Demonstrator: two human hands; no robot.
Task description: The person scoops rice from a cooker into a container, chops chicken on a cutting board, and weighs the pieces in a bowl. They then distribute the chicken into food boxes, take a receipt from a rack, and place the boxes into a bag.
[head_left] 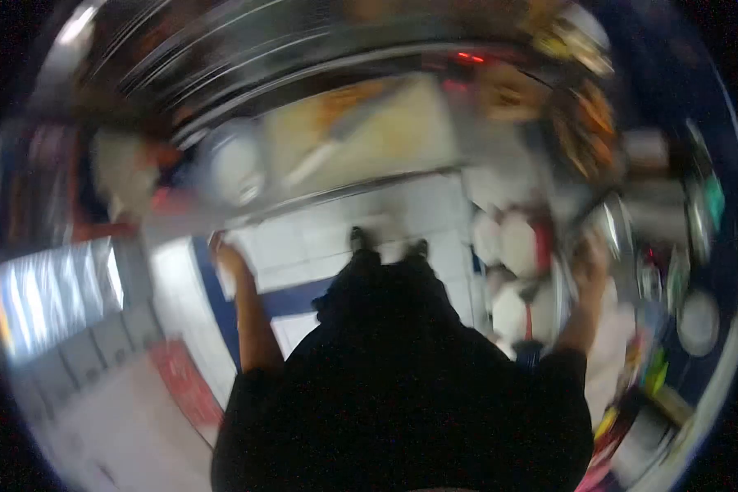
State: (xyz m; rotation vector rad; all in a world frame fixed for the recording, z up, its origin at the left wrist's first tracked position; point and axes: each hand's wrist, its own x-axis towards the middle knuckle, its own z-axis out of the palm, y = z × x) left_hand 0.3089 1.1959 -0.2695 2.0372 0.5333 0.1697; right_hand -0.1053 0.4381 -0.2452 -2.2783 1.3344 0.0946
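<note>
Motion smears much of the head view. My left hand (228, 252) hangs low over the floor, a little short of the counter's front edge, its fingers too blurred to read. On the right side my right hand (590, 256) reaches to the cluttered counter, beside a shiny metal thing (613, 225) and a dark, handle-like shape (594, 209). Whether it grips either one, I cannot make out. Ahead, a knife with a pale handle (313, 162) lies across a pale cutting board (414, 135), touching or close to a heap of orange-brown food pieces (348, 100).
Left of the board stands a whitish, rounded container (238, 168). White containers with red parts (521, 242) sit low at the right. A dark vessel with orange contents (586, 123) is at the back right. Below me is a tiled floor (283, 248).
</note>
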